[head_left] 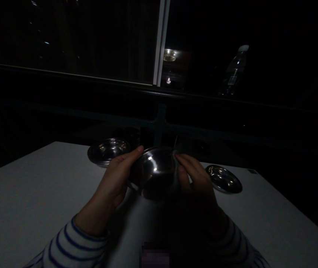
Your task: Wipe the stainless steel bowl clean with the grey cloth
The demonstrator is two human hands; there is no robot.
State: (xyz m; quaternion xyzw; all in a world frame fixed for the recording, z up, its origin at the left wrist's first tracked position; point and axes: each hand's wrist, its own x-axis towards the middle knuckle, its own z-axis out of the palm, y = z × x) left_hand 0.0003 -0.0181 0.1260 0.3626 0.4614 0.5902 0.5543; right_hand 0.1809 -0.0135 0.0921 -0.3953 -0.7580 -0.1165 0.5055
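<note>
My left hand (114, 175) grips a stainless steel bowl (153, 173) by its rim, holding it tilted above the white table (27, 193). My right hand (195, 178) pinches a dim grey cloth (176, 176) against the far side of the bowl. The cloth's shape is hard to make out in the low light. Another steel bowl (108, 150) sits on the table beyond my left hand, and a shallow steel dish (223, 179) lies beyond my right hand. Both of my sleeves are white with blue stripes.
Behind the table's far edge stand a dark railing (160, 124) and a window with a pale frame (160, 41). A plastic water bottle (234, 70) stands at the back right in dim light. A small dark mark (251, 171) lies near the table's right edge.
</note>
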